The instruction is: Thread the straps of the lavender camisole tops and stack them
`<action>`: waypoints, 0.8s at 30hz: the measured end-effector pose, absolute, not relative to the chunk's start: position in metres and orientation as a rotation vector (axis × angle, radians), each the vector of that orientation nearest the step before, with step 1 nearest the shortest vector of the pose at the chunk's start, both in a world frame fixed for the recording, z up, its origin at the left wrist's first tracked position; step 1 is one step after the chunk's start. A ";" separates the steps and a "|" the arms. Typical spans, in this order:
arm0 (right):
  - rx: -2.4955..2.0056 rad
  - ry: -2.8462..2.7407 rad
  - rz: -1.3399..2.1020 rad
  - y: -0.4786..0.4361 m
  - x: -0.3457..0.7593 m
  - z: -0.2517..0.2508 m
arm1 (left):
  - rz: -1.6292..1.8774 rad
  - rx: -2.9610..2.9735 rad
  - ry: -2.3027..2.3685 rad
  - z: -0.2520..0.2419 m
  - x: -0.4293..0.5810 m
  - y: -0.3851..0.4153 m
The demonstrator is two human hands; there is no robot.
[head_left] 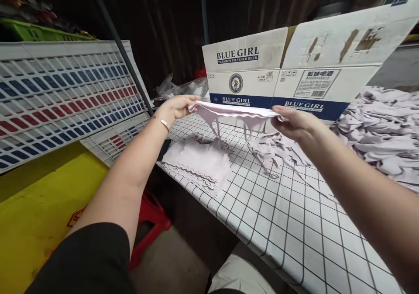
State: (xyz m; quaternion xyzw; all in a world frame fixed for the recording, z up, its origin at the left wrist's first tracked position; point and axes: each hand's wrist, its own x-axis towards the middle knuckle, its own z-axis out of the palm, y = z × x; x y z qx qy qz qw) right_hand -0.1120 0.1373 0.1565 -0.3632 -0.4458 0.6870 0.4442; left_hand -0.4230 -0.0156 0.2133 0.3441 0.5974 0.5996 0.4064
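Note:
Stretched between my two hands above the table is a pale pink strappy garment (235, 109), its thin straps hanging down. My left hand (178, 106) pinches one end of it, and my right hand (293, 120) grips the other end. Below and to the left lies a neat stack of pale pink garments (198, 160) with wavy edges. A loose garment with straps (278, 150) rests on the table under my right hand. The fingertips are partly hidden by the cloth.
The table (281, 215) has a white checked cover. Behind it stand white beer carton panels (245, 75). A big heap of pink garments (382, 132) fills the right side. Plastic baskets (65, 88) stand at left, above a yellow surface (39, 211). A red stool (152, 224) is below.

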 end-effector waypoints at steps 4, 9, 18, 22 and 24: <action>-0.869 -1.114 1.940 0.107 -0.183 0.143 | 1.481 0.777 1.661 0.198 -0.495 -0.029; -1.097 -1.266 2.105 0.038 -0.212 0.056 | 1.205 0.597 1.810 0.092 -0.525 -0.088; -1.037 -1.445 2.087 0.009 -0.195 0.007 | 1.070 0.632 1.960 0.039 -0.528 -0.130; -1.069 -1.801 1.820 0.008 -0.190 -0.007 | 0.994 0.708 2.145 0.041 -0.528 -0.127; -1.050 -2.018 1.563 0.011 -0.190 -0.008 | 1.001 0.736 2.279 0.041 -0.523 -0.121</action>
